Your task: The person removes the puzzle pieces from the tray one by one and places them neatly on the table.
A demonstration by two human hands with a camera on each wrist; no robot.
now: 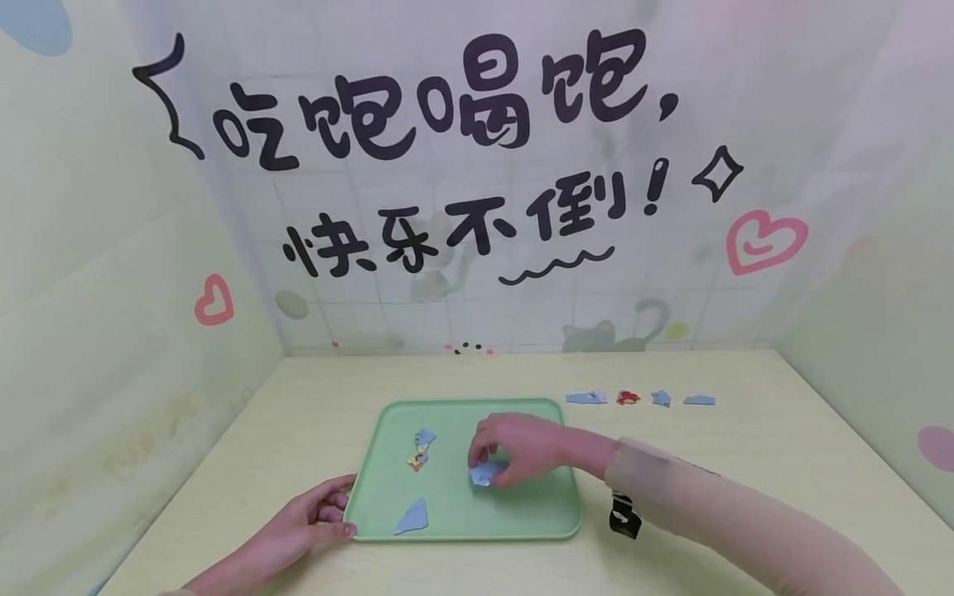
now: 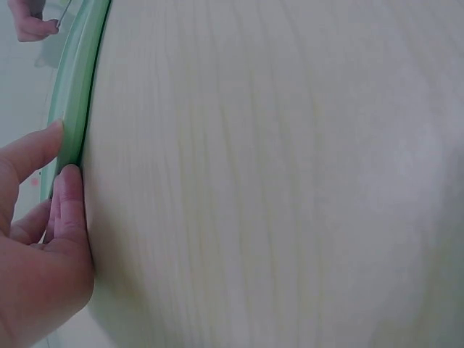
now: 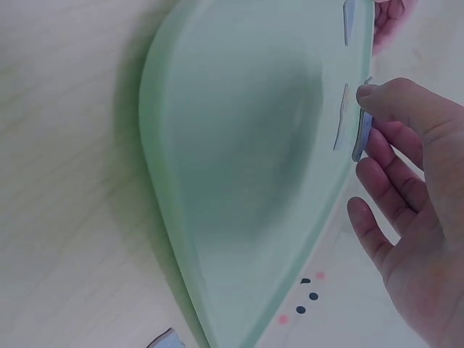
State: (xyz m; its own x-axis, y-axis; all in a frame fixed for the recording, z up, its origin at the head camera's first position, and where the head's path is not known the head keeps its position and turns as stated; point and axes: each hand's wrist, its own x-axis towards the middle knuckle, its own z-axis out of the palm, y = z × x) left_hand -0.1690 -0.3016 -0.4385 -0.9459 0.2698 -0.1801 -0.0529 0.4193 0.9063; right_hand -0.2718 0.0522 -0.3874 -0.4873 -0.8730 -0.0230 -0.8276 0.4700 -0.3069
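A light green tray (image 1: 522, 515) lies on the table. At its left edge my left hand (image 1: 305, 517) holds the rim, thumb and fingers against it; the left wrist view shows this hand (image 2: 43, 254) close up. Over the tray's middle, my right hand (image 1: 525, 451) pinches a light blue jigsaw puzzle piece (image 1: 483, 474) between thumb and fingers. In the right wrist view that piece (image 3: 362, 134) appears edge-on. On the tray's left side lie a small blue piece (image 1: 426, 436), a yellow-and-red piece (image 1: 418, 459) touching or close to it, and a blue pointed piece (image 1: 412, 517).
Behind the tray to the right, a row holds a long blue piece (image 1: 586, 398), a red piece (image 1: 628, 397), a small blue piece (image 1: 661, 398) and a flat blue strip (image 1: 699, 401). Printed cloth walls enclose the pale wooden table (image 1: 745, 463). A black object (image 1: 624, 517) shows below the right sleeve.
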